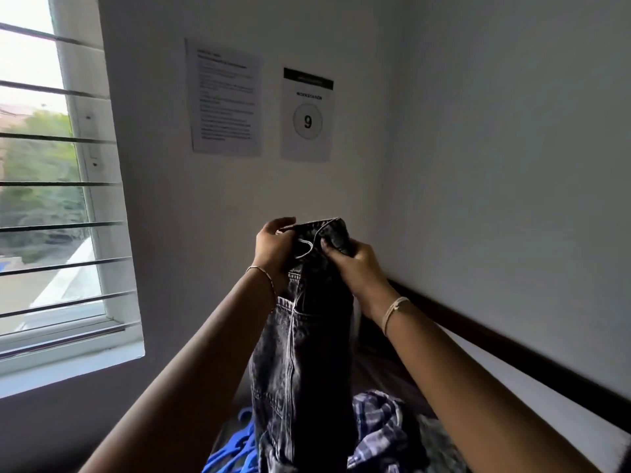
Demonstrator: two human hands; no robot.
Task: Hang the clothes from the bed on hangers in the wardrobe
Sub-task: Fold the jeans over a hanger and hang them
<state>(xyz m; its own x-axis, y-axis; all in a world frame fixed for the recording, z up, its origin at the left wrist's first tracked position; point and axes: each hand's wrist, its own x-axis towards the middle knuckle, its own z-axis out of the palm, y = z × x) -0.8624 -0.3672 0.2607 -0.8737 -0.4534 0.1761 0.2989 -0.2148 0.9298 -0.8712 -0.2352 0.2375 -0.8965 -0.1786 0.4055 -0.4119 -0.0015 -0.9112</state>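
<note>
Early on imo: your left hand (pixel 275 247) & right hand (pixel 355 264) grip the jeans (pixel 307 353), unhung (plaid shirt (pixel 379 428) + blue hangers (pixel 235 452) on the bed (pixel 382 373)).

Lower jeans (pixel 302 363) beyond bottom edge.

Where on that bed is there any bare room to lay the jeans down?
One bare patch shows: the dark bedding bordered by the hanging jeans, the plaid shirt and the wooden rail along the right wall. The near end is crowded, with blue hangers left of the jeans and the crumpled shirt on their right.
</note>
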